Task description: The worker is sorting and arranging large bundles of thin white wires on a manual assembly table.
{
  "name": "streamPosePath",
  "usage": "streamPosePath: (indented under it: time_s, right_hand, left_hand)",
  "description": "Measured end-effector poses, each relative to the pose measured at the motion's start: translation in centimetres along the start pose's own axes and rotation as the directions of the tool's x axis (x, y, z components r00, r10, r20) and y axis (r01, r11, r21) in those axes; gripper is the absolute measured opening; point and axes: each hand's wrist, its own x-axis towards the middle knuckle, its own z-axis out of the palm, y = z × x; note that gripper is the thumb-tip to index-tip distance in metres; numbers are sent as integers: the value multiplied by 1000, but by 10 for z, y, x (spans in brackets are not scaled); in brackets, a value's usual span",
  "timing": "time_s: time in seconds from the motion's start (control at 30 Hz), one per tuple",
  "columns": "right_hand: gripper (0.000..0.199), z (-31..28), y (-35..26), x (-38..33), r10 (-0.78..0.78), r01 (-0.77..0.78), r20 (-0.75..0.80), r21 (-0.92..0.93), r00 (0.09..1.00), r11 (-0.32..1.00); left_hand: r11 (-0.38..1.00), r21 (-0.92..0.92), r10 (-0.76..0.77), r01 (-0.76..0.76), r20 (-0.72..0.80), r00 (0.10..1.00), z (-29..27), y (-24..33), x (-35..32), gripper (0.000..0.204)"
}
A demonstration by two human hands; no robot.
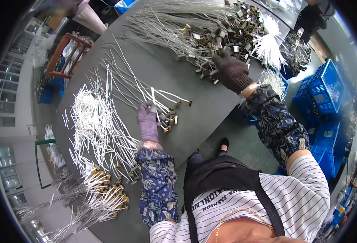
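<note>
Two gloved hands (148,120) (231,69) at two wired-part piles (170,119) (204,34) on one table (200,103)

- A workshop handling wired parts, shown by the large grey worktable (202,99) with loose stock spread across it.
- On the table's far end: a big heap of small metal parts (237,34) trailing pale wires.
- Along its left side: piles of white wires (93,125).
- Right of it: blue plastic crates (308,91).
- Left of it: a brown slatted rack (58,74) and paned windows (6,87).
</note>
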Motion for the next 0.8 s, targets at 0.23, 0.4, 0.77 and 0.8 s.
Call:
streamPosePath:
  time_s: [0.23, 0.4, 0.77, 0.8]
  right_hand:
    - [35, -7, -8, 7, -17, 9, 18, 351, 1000, 936]
    - [24, -20, -12, -18, 169, -265, 206, 809, 964, 525]
    - [14, 38, 75, -396, 124, -656, 694, 585, 709, 477]
    - [16, 25, 75, -418, 269, -852, 818, 435, 509, 290]
  left_hand:
    - [939, -329, -54, 97, 138, 989, 43, -24, -22, 17]
    - [863, -497, 50, 89, 260, 964, 92, -31, -34, 23]
    - [546, -734, -9, 403, 477, 879, 192, -77, -9, 16]
    - [630, -711, -9, 313, 397, 918, 188, -77, -3, 16]
